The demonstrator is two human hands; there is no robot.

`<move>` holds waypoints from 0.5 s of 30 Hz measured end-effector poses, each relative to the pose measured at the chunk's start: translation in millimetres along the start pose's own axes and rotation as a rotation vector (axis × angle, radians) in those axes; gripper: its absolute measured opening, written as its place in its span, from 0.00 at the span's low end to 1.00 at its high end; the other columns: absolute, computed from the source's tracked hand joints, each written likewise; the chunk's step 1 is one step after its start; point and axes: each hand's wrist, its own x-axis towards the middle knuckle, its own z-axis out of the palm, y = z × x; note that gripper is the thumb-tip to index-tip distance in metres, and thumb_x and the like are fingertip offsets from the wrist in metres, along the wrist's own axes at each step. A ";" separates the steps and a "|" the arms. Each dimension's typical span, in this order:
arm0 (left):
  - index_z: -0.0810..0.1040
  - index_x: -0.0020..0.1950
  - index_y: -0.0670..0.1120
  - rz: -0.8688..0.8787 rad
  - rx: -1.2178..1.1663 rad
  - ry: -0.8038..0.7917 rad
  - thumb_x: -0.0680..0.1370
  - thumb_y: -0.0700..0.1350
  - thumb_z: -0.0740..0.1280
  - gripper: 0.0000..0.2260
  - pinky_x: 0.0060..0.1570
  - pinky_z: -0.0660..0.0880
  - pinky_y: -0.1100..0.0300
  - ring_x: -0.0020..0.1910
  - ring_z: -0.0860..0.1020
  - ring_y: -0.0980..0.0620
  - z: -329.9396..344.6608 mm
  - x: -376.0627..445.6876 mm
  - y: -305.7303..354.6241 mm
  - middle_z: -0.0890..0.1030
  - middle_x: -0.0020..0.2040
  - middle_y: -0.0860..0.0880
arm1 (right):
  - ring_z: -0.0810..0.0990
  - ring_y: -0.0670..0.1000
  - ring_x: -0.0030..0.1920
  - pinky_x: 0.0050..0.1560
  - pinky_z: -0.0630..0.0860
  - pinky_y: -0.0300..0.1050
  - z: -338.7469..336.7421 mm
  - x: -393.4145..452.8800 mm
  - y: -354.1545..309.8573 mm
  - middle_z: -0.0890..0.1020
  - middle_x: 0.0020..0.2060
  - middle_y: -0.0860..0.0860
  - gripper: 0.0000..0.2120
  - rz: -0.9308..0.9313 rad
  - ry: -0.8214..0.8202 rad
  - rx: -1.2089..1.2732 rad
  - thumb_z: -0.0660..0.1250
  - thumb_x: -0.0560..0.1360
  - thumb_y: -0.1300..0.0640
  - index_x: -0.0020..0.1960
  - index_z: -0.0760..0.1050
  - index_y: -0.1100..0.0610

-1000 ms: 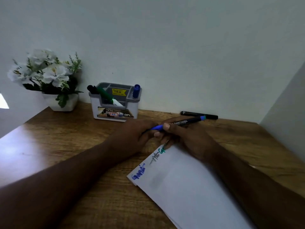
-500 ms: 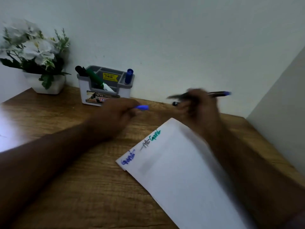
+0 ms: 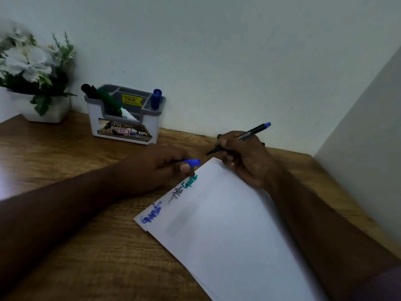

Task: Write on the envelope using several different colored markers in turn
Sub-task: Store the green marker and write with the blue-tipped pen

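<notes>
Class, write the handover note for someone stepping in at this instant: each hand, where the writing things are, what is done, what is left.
Left hand: grip shut on the blue cap, beside the envelope's top corner.
Right hand: grip shut on the uncapped marker, tip off the paper, just above the corner.
Envelope: flat on the desk, bearing blue, black and green writing along its left edge.
Holder: by the wall, with black, green and blue markers.
Left: write with this marker, recap it.

Grainy wooden table [image 3: 65, 246], smooth matt paper envelope [image 3: 227, 235], plastic organizer [image 3: 123, 127]
</notes>
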 end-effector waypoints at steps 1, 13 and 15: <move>0.76 0.49 0.60 -0.025 -0.029 0.001 0.74 0.64 0.56 0.14 0.41 0.73 0.63 0.45 0.75 0.62 -0.4 -0.3 0.0 0.79 0.44 0.58 | 0.69 0.47 0.21 0.21 0.65 0.36 0.2 -0.4 2.9 0.76 0.24 0.53 0.11 0.005 -0.005 -0.035 0.64 0.74 0.68 0.35 0.78 0.61; 0.81 0.50 0.58 -0.135 -0.090 -0.036 0.78 0.53 0.59 0.10 0.33 0.64 0.72 0.41 0.74 0.69 -3.5 1.4 0.9 0.78 0.39 0.70 | 0.77 0.52 0.22 0.23 0.75 0.41 1.5 -5.6 14.7 0.80 0.25 0.57 0.07 -0.035 -0.041 -0.203 0.66 0.74 0.69 0.37 0.79 0.66; 0.81 0.50 0.58 -0.141 -0.089 -0.037 0.78 0.53 0.59 0.11 0.34 0.63 0.71 0.42 0.74 0.68 -3.8 0.6 1.1 0.79 0.41 0.65 | 0.77 0.52 0.23 0.24 0.75 0.42 2.0 -5.5 15.1 0.81 0.26 0.57 0.08 -0.041 -0.052 -0.206 0.66 0.74 0.69 0.37 0.80 0.65</move>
